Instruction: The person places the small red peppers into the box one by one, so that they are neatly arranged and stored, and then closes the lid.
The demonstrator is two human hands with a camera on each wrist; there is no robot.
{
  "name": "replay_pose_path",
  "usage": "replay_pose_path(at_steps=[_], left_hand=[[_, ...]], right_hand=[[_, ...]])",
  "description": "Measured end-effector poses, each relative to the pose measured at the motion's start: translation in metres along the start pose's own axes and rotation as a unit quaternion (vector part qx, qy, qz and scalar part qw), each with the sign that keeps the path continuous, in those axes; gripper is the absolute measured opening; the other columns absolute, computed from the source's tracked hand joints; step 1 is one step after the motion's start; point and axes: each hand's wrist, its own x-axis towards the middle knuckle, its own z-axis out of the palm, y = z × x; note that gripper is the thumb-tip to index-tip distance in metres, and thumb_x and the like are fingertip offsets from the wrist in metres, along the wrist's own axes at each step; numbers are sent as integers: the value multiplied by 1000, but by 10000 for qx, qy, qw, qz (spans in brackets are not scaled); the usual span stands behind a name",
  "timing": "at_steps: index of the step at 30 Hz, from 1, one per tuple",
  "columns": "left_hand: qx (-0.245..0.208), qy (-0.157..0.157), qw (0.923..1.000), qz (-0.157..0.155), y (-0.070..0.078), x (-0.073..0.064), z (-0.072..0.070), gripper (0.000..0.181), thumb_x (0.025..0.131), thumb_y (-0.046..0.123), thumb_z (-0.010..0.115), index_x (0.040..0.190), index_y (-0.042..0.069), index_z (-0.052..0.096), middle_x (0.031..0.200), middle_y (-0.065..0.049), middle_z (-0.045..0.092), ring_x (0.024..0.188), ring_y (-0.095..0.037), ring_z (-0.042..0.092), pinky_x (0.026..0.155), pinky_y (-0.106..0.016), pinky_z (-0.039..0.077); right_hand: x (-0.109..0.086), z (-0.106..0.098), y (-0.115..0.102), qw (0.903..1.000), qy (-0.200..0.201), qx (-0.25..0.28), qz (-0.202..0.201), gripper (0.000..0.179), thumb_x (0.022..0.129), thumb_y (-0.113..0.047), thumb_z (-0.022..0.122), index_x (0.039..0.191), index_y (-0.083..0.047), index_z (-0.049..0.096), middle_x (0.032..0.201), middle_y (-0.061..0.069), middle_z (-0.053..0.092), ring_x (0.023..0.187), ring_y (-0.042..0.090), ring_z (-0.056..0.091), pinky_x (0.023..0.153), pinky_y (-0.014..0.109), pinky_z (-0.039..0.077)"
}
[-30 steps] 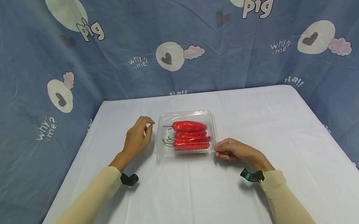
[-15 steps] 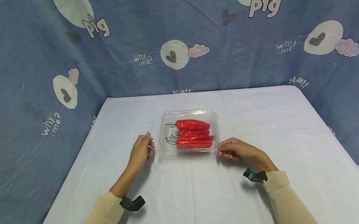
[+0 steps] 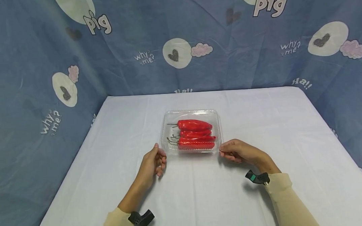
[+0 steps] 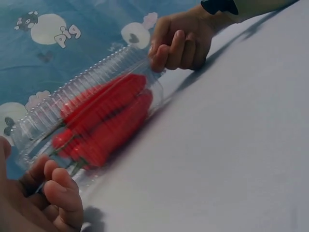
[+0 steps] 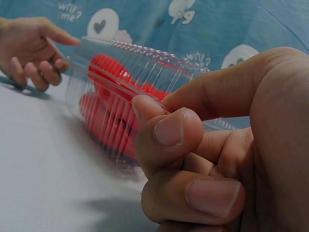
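Note:
A clear plastic clamshell box (image 3: 216, 116) lies on the white table with its lid down. Inside it are several red chili peppers (image 3: 194, 125), their green stems toward the left. My right hand (image 3: 241, 152) pinches the rim at the box's front right corner between thumb and index finger, the other fingers curled below, as the right wrist view shows up close. Beside the front left corner is my left hand (image 3: 151, 165), thumb raised and fingers loosely bent, holding nothing. In the right wrist view a gap shows between that hand's fingers and thumb; whether its thumb touches the box I cannot tell.
A white cloth (image 3: 260, 113) covers the table. Blue printed fabric (image 3: 128, 24) hangs behind it and along both sides. Each wrist wears a black camera band, one on the left wrist (image 3: 141, 218) and one on the right wrist (image 3: 257, 177).
My left hand has come down from the box's left side to its front left corner, turning thumb-up. The right hand keeps its pinch on the rim. The head view has shifted slightly.

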Motion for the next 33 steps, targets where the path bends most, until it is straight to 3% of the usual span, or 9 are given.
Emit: replay_pose_path(at_steps=[4, 17, 27, 33], left_hand=[[-207, 64, 9997, 136, -4, -1, 5, 48, 106, 48, 43, 93, 3, 52, 77, -5, 50, 56, -11, 45, 38, -19, 35], [-536, 710, 9952, 399, -10, 1, 16, 33, 105, 27, 52, 83, 3, 55, 68, -4, 54, 48, -7, 42, 35, -17, 31], [-283, 1152, 9924, 331, -11, 2, 20, 32, 103, 24, 51, 77, 6, 56, 63, -1, 52, 46, -6, 37, 35, -18, 28], [-73, 1249, 9917, 293, -10, 2, 20, 30, 102, 23, 49, 76, 8, 54, 63, 1, 51, 46, -5, 36, 36, -19, 27]], right_hand=[[0, 0, 0, 10000, 31, -16, 30, 31, 104, -18, 48, 87, 3, 63, 60, -4, 49, 49, 4, 38, 41, 21, 26], [0, -1, 5, 9999, -92, 1, -114, 31, 105, -16, 46, 88, 6, 60, 60, -4, 47, 50, 4, 38, 40, 26, 21], [1, -1, 5, 9997, -174, -10, -175, 31, 104, -15, 46, 88, 9, 58, 60, -3, 44, 50, 5, 36, 40, 30, 18], [1, -1, 3, 9998, -157, -57, -122, 32, 105, -15, 46, 88, 9, 59, 60, -4, 46, 50, 4, 37, 40, 24, 22]])
